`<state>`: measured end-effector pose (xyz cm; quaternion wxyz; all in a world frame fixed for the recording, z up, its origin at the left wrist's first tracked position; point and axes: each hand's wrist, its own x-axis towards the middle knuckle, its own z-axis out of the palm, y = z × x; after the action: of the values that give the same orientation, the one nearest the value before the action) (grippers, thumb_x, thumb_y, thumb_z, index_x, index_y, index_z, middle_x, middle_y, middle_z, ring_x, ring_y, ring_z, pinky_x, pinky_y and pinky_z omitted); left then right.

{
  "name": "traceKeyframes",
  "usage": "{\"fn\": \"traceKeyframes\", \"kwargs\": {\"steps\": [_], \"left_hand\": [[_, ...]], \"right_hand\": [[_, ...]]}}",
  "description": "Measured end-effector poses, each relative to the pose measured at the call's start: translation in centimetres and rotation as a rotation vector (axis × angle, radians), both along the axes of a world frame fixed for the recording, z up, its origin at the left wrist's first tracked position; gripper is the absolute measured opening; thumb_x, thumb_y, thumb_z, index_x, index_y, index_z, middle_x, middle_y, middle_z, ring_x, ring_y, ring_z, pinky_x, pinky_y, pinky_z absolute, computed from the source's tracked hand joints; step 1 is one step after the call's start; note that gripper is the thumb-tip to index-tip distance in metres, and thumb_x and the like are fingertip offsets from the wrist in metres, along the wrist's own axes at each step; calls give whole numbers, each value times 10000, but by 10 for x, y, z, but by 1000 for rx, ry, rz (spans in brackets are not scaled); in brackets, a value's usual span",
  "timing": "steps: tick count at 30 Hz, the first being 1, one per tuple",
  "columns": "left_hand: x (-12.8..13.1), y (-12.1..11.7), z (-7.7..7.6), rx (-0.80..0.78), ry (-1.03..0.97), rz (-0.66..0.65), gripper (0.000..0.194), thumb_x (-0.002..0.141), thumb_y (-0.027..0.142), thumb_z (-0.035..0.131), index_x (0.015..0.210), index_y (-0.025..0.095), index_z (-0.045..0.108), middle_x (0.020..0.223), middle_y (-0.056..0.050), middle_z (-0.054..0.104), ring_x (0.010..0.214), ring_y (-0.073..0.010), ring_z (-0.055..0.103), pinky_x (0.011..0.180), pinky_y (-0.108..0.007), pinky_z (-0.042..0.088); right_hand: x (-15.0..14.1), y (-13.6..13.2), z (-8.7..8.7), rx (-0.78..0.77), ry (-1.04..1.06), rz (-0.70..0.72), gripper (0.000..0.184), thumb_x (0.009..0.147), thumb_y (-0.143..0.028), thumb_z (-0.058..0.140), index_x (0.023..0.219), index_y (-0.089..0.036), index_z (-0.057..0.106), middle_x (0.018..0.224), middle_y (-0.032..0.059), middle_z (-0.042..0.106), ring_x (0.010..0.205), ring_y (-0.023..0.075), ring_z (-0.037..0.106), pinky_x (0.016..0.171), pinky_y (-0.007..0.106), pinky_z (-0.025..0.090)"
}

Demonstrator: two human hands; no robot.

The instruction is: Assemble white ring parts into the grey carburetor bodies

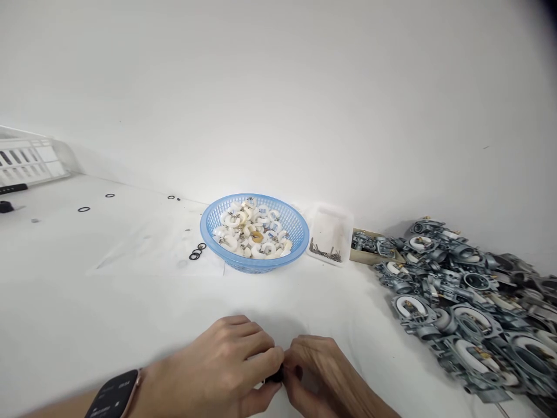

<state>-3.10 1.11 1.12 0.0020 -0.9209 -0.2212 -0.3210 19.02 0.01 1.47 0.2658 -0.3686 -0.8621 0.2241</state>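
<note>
At the near edge of the view, my left hand [228, 357] and my right hand [319, 371] meet with fingers curled together. A small black part [275, 375] shows between the left thumb and fingers; most of it is hidden, so its kind is unclear. My right fingertips are closed against that part, and whether they hold a separate piece is hidden. Beyond the hands stands a blue plastic basket [255, 264] filled with white C-shaped carburetor floats [256, 235]. The white table [143, 313] lies under both hands.
A clear tray [331, 223] holds thin metal pins [324, 251]. Beside it is a cardboard box [369, 256] with metal parts. Carburetor bodies [470, 313] are heaped at right. Black rubber rings [196, 253] lie left of the basket. A white crate [32, 159] stands far left.
</note>
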Motion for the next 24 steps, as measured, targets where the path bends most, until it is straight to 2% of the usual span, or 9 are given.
{"fn": "traceKeyframes", "kwargs": {"steps": [3,8,24], "left_hand": [[0,0,5,-58,15,-10,73,945,177,577,892,199,533,726,24,599,630,-151,549,601,-309,428],[-1,-1,14,-53,34,-7,78,964,179,555,887,191,550,710,19,589,618,-153,538,594,-305,419],[-1,-3,16,-41,30,0,126,979,180,522,860,182,561,698,15,583,612,-155,534,580,-313,435]], "right_hand": [[2,1,3,-18,-12,17,187,860,-112,506,701,-210,491,629,-39,561,559,108,537,574,226,384],[4,-1,8,-37,-28,32,165,872,-117,493,745,-198,560,660,-26,586,597,109,555,605,222,395],[4,-2,8,-30,-63,41,205,910,-125,465,773,-187,605,678,-6,620,615,121,578,625,237,410]]}}
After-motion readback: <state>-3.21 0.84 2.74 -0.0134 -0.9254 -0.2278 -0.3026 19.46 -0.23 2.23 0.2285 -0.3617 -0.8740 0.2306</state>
